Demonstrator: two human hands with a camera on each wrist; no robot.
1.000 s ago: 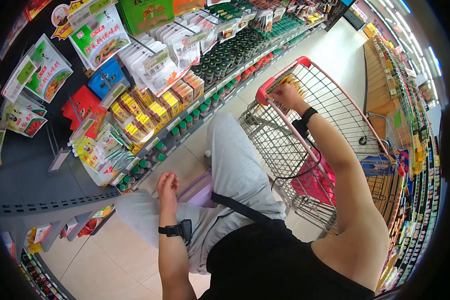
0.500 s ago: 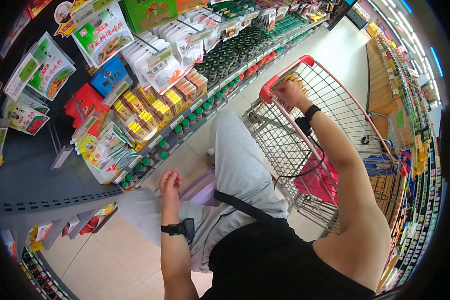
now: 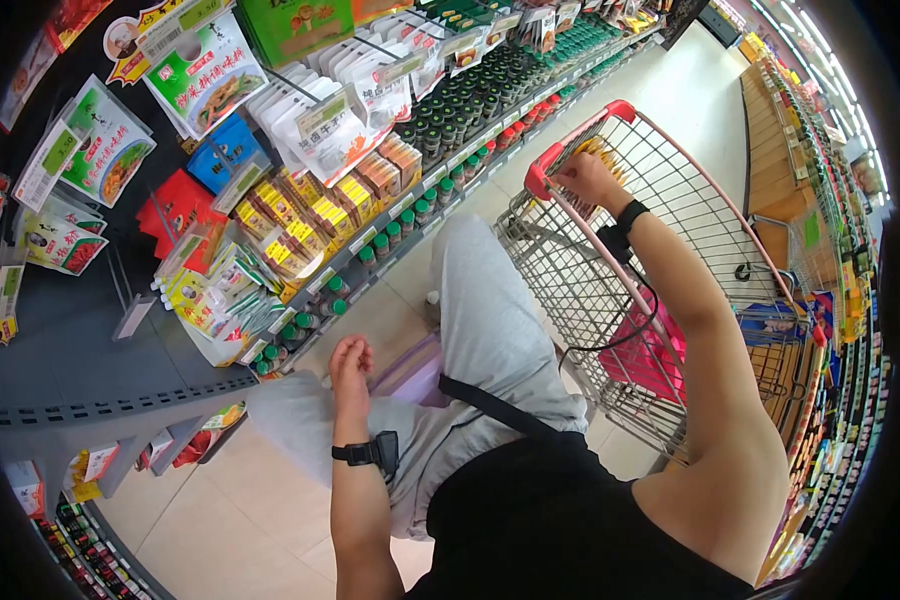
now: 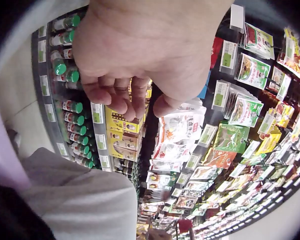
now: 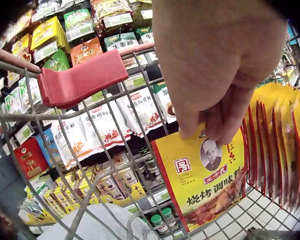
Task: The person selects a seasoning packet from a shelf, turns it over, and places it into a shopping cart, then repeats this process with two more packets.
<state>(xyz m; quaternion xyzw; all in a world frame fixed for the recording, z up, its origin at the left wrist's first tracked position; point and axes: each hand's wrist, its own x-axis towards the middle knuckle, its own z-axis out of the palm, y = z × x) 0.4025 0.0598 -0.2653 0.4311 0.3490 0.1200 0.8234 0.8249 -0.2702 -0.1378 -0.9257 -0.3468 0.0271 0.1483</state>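
My right hand [image 3: 588,178] is inside the shopping cart [image 3: 707,187], just behind its red corner piece [image 3: 543,172]. In the right wrist view its thumb and fingers pinch the top edge of a yellow and red seasoning packet [image 5: 202,172], which hangs upright beside the cart's wire side. Close to it stands a row of similar yellow packets [image 5: 280,137], on edge in the cart. My left hand [image 3: 351,365] hovers near my left knee, fingers loosely curled and holding nothing. In the left wrist view that hand [image 4: 145,55] overlaps the shelf goods.
Shelves to the left carry hanging seasoning pouches [image 3: 210,80], yellow boxes [image 3: 290,225] and green-capped jars [image 3: 366,256]. A pink bag [image 3: 648,350] shows through the lower cart wires. Something light purple [image 3: 410,370] is by my legs. More stocked shelves [image 3: 850,330] line the right side.
The whole head view has shifted slightly, so shelves, cart and body appear a little further right. My right hand stays at the packets in the cart; the left stays by the knee.
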